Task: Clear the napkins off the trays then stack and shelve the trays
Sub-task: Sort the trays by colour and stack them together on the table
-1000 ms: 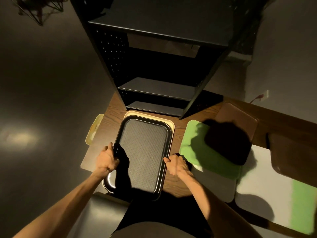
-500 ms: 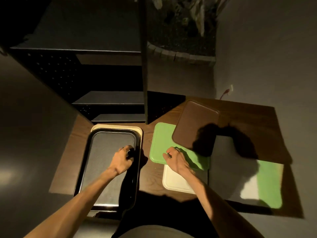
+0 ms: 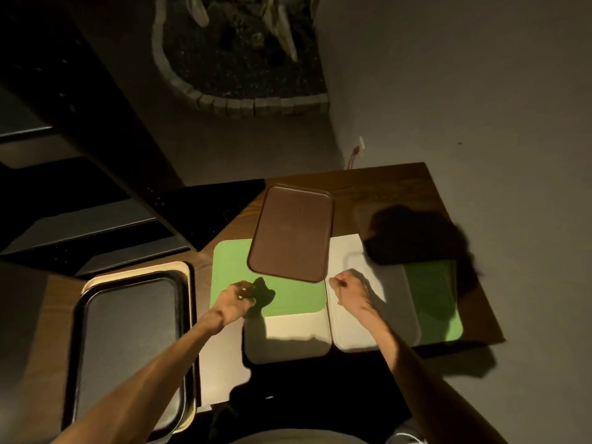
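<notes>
Since the brown tray (image 3: 293, 232) at twelve o'clock looks stiff, light and slick, both loosely curled, empty hands, left hand (image 3: 238, 299) and right hand (image 3: 350, 291), should probably grip its long edges.

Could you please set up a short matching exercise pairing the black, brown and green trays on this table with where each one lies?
Things:
1. black tray
2. brown tray
3. green tray

Places:
A. partly under the brown tray, on top of a white tray
B. nested in a cream tray at the table's left end
C. tilted, resting across the green tray's far edge

Pairs: 1-B, 2-C, 3-A
</notes>
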`<state>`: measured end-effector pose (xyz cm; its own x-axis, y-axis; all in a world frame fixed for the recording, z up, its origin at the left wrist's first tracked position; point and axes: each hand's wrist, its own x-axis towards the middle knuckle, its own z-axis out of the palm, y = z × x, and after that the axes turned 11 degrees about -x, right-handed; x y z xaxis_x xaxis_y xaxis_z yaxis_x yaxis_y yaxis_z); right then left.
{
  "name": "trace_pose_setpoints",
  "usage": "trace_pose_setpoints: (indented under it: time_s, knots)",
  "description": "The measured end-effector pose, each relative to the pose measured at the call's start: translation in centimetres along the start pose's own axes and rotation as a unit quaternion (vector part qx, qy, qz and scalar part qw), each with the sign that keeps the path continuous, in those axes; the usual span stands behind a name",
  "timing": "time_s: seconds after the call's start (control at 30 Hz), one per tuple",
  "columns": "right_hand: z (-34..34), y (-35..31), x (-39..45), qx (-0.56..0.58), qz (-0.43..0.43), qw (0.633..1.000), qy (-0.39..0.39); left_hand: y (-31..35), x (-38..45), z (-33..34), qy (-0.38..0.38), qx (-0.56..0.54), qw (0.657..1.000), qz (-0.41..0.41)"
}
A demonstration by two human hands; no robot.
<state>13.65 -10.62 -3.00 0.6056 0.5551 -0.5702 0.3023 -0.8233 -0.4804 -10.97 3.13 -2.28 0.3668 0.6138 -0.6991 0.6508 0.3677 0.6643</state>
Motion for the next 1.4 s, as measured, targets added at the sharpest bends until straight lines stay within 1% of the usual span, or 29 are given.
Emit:
trace_pose_setpoints:
  time_s: [0.07, 0.1, 0.23, 0.33, 0.5, 0.6, 0.67, 0.77, 0.87, 1.0, 1.03, 1.1, 1.17, 1.23, 1.3, 1.33, 1.4]
  knots:
    - [-1.7, 1.5, 1.2, 0.09, 0.065, 0.994, -0.002, 0.9, 1.0, 1.4, 0.012, -0.08, 0.996, -0.046]
    - [-2.4, 2.0, 1.7, 0.144, 0.097, 0.985, -0.004, 1.4, 1.2, 2.0, 0.016, -0.109, 0.992, -0.066]
    - [-5.2, 4.5, 3.5, 0.347, 0.181, 0.92, 0.003, 2.4, 2.8, 4.2, 0.031, -0.232, 0.966, -0.113]
    - [-6.4, 6.1, 5.0, 0.446, 0.196, 0.874, 0.013, 3.1, 4.1, 5.4, 0.043, -0.289, 0.945, -0.143]
    - [-8.0, 6.0, 6.6, 0.548, 0.219, 0.807, 0.009, 3.9, 6.1, 6.4, 0.114, -0.397, 0.89, -0.19]
    - [-8.1, 5.9, 7.3, 0.577, 0.228, 0.784, 0.019, 4.2, 7.0, 6.4, 0.122, -0.428, 0.865, -0.229]
    - [-8.2, 6.0, 7.6, 0.592, 0.23, 0.772, 0.02, 4.1, 7.5, 6.5, 0.13, -0.433, 0.857, -0.245]
    - [-8.3, 6.3, 7.9, 0.581, 0.231, 0.78, 0.012, 4.2, 7.8, 6.8, 0.146, -0.443, 0.848, -0.252]
    - [-8.3, 6.2, 7.9, 0.563, 0.251, 0.786, 0.043, 4.4, 7.6, 7.1, 0.137, -0.461, 0.841, -0.248]
    - [-8.5, 6.5, 7.5, 0.517, 0.276, 0.804, 0.104, 3.7, 7.4, 6.9, 0.113, -0.44, 0.865, -0.211]
    - [-8.6, 6.7, 7.5, 0.504, 0.273, 0.809, 0.13, 3.6, 7.2, 6.9, 0.103, -0.429, 0.875, -0.2]
    - [-8.8, 6.9, 7.7, 0.492, 0.259, 0.815, 0.165, 4.3, 6.2, 7.1, 0.049, -0.439, 0.879, -0.177]
    - [-9.3, 6.1, 7.5, 0.483, 0.232, 0.822, 0.193, 4.9, 5.2, 7.3, 0.013, -0.49, 0.855, -0.17]
    - [-10.2, 4.4, 7.0, 0.463, 0.193, 0.842, 0.198, 4.8, 4.6, 7.2, 0.026, -0.504, 0.847, -0.165]
    - [-11.2, 2.3, 6.5, 0.432, 0.172, 0.863, 0.2, 4.3, 4.4, 6.6, 0.031, -0.543, 0.82, -0.179]
    - [-11.7, 1.2, 6.2, 0.424, 0.163, 0.869, 0.196, 4.3, 4.3, 6.4, 0.026, -0.551, 0.815, -0.177]
    - [-12.5, -1.4, 5.3, 0.401, 0.133, 0.889, 0.177, 4.4, 3.5, 5.8, 0.022, -0.541, 0.825, -0.159]
